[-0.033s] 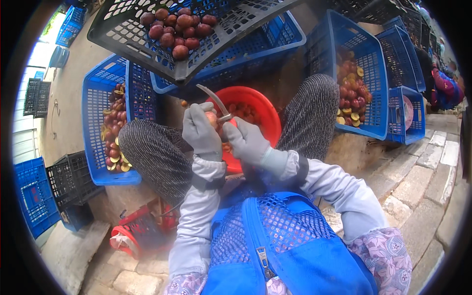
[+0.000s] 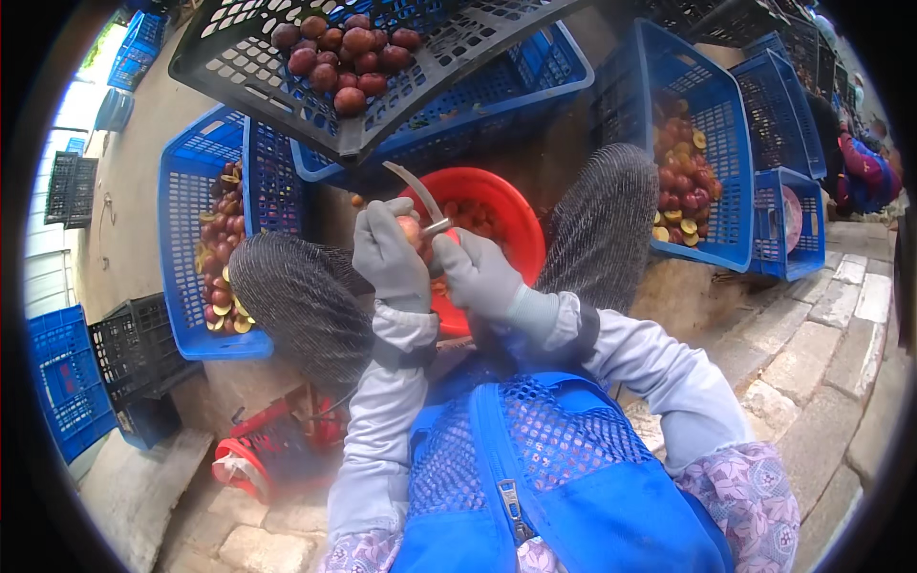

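In its gray glove, my left hand (image 2: pixel 390 256) wraps its fingers around a reddish plum (image 2: pixel 411 229). My right hand (image 2: pixel 482 275), gloved the same way, is closed on the red handle of a curved knife (image 2: pixel 418 187). The blade points up and to the left, passing close to the plum; whether it touches the skin is hard to see. Both hands are between my knees, over a round red tub (image 2: pixel 537 234) with reddish fruit pieces at its bottom. The fingers of both hands partly cover the plum and the handle.
A black crate (image 2: pixel 382 134) with whole plums tilts above the tub, over a blue crate (image 2: pixel 564 72). Blue crates of cut plums stand left (image 2: pixel 181 239) and right (image 2: pixel 731 191). A red basket (image 2: pixel 277 444) sits lower left. Another person (image 2: pixel 864 167) is far right.
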`<state>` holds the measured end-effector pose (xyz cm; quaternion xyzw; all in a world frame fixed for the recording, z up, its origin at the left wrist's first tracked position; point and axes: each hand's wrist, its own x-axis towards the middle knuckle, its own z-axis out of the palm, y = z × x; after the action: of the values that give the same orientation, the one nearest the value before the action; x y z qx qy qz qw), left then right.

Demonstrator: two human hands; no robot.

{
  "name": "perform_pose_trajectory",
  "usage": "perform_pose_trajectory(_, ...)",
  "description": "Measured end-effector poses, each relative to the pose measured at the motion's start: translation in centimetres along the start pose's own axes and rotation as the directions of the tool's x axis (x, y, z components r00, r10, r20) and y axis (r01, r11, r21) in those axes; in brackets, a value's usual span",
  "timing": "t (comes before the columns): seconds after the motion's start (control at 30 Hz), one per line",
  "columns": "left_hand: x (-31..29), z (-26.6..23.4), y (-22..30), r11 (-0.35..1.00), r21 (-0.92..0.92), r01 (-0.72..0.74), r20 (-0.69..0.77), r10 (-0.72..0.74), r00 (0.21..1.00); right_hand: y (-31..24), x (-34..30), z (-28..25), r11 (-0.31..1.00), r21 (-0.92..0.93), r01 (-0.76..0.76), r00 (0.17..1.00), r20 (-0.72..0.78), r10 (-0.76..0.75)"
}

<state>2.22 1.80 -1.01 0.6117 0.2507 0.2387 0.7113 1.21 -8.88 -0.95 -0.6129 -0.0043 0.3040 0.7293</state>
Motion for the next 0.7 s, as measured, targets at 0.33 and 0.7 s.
perform_pose_trajectory(0.33, 0.6, -1.0, 1.3, 0.671, -0.470, 0.574, 0.316, -0.480, 0.819, -2.5, -0.6, -3.0, 0.249, 0.575, -0.779, 0.589, 0.808, -0.025)
perform_pose_trajectory(0.7, 0.8, -2.9, 2.9, 0.697, -0.333, 0.635, 0.652, -0.317, 0.689, -6.8, -0.3, -6.1, 0.965, -0.261, -0.030, 0.981, 0.179, 0.079)
